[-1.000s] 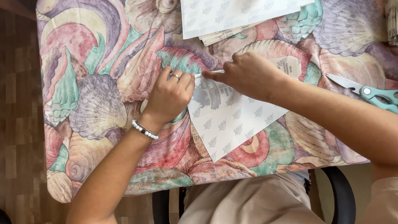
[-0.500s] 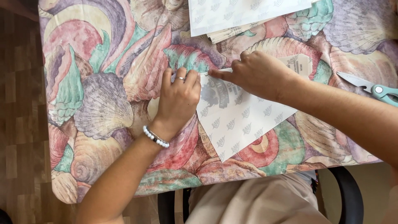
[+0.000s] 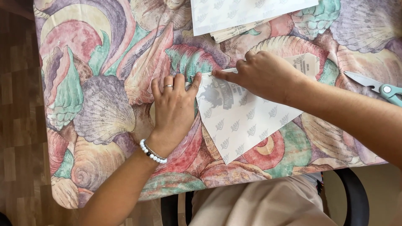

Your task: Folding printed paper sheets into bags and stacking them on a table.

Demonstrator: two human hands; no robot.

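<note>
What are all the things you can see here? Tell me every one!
folded paper: 1, white with small grey leaf marks, middle of the table under both hands
paper stack: 1 pile, white, top edge of the table
scissors: 1, teal handle with grey blades, right edge
tablecloth: 1, seashell pattern in pink, green and purple, covers the table
floor: brown wood, left side
chair: 1, black, bottom, only partly seen
bracelet: 1, white beads, left wrist
ring: 1, silver, left hand finger
left hand: flat, pressing the paper's left edge
right hand: fingertips pressing the paper's top fold
</note>
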